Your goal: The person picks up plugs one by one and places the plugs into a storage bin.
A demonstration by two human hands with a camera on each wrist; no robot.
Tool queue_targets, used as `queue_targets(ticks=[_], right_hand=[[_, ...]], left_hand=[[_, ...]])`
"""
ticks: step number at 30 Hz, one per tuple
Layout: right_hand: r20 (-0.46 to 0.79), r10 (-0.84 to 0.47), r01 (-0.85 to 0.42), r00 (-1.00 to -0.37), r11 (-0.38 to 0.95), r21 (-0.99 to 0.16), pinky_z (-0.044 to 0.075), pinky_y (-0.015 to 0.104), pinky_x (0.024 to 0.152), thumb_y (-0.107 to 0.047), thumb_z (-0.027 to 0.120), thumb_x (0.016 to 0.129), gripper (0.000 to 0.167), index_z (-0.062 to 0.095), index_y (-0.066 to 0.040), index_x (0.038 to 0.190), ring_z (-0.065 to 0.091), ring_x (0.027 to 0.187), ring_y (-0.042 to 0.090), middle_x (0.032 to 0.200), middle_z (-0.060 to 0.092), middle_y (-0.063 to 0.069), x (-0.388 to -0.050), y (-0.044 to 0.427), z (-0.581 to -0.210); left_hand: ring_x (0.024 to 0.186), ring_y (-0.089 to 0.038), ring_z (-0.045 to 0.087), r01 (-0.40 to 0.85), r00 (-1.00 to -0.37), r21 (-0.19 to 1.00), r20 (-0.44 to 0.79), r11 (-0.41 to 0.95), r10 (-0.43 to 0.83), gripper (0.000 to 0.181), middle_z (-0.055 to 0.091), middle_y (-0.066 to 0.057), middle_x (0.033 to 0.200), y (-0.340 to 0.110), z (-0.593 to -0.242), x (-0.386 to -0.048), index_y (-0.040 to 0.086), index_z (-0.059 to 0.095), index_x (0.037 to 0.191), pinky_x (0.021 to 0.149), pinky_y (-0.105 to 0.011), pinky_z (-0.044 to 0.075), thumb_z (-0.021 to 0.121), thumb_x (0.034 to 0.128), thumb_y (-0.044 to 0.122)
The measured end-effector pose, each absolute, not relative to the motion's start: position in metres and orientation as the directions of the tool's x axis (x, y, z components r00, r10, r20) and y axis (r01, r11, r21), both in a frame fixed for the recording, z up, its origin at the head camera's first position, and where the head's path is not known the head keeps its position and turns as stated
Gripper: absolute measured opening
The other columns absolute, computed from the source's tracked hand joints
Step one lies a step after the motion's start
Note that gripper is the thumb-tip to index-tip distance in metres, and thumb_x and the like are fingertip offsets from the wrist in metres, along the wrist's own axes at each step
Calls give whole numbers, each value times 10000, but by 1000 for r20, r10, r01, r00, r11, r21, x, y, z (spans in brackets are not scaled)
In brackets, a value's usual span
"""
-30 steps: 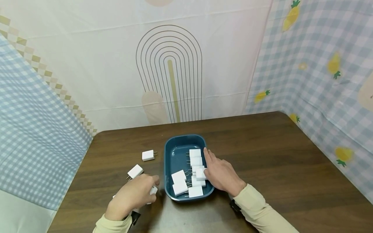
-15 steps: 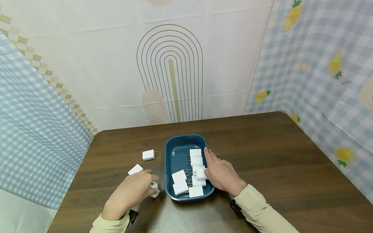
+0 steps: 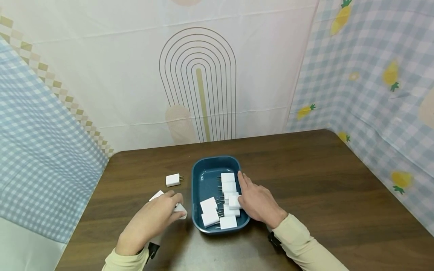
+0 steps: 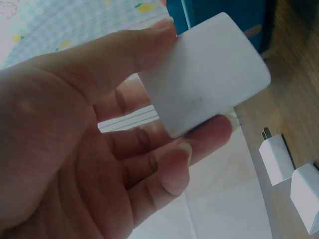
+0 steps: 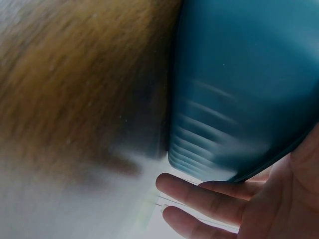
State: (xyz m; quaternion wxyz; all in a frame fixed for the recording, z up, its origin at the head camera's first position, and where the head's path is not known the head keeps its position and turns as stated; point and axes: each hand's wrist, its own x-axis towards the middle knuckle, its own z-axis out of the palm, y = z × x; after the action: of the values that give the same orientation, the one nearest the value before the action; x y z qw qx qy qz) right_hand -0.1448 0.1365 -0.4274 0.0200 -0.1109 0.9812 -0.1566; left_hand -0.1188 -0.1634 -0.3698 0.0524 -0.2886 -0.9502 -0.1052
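Observation:
My left hand pinches a white plug-in charger between thumb and fingers, just left of the blue tray. The charger's broad blank face shows in the left wrist view. Along the tray's right rim lies my right hand, its fingers fairly straight and touching the rim; its thumb is hidden in the right wrist view. Several white chargers lie in the tray, most with prongs pointing left. Left of the tray, one charger lies on the table, and another charger is partly covered by my left hand.
The brown wooden table reaches out to both sides. A printed white cloth hangs behind it, with checked cloths at the sides. In the left wrist view, the tray's wall stands close beyond the held charger.
My left hand has lifted the charger slightly from the table and turned it, shifting a little up and away from the near edge. The right hand and the tray have stayed put.

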Motion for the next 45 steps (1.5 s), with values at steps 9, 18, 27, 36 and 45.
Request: queue_targets(ticks=[9,18,27,36,45], right_hand=[[-16,-220,-204,-975,925,-321,534,500,955,-207,528,993,698,241,-17,1601,611,1244,338,1620,357,205,-145,137,-427],[-16,-226,-208,-974,921,-330,495,531,1024,-208,536,997,703,233,-18,1602,574,1310,352,1621,354,209,-145,138,-427],[-22,-223,-203,-975,921,-332,500,532,1019,-210,545,995,705,241,-16,1600,584,1299,351,1618,359,211,-145,138,-427],[-19,-220,-202,-975,922,-331,510,524,1006,-211,540,996,705,236,-23,1603,601,1267,346,1616,363,208,-145,138,-427],[-22,-221,-202,-975,924,-325,521,513,988,-210,539,995,705,236,-23,1603,611,1243,337,1613,368,210,-146,138,-427]], left_hand=[[659,-76,412,533,-846,195,155,823,511,294,441,71,730,-161,-371,-122,183,474,786,590,-226,364,754,699,158],[618,-83,395,544,-839,182,135,819,527,322,381,118,573,-160,-370,-123,202,421,673,541,-224,310,738,669,146],[641,-67,500,515,-856,111,124,850,502,376,613,111,736,-160,-369,-122,208,628,1021,582,-281,407,788,681,184],[696,-80,521,543,-840,116,81,832,537,382,667,49,863,-158,-368,-122,215,728,1126,621,-270,428,792,751,183],[710,-74,516,549,-834,147,46,823,549,403,661,33,951,-156,-367,-122,244,727,1195,635,-261,442,782,799,198]])
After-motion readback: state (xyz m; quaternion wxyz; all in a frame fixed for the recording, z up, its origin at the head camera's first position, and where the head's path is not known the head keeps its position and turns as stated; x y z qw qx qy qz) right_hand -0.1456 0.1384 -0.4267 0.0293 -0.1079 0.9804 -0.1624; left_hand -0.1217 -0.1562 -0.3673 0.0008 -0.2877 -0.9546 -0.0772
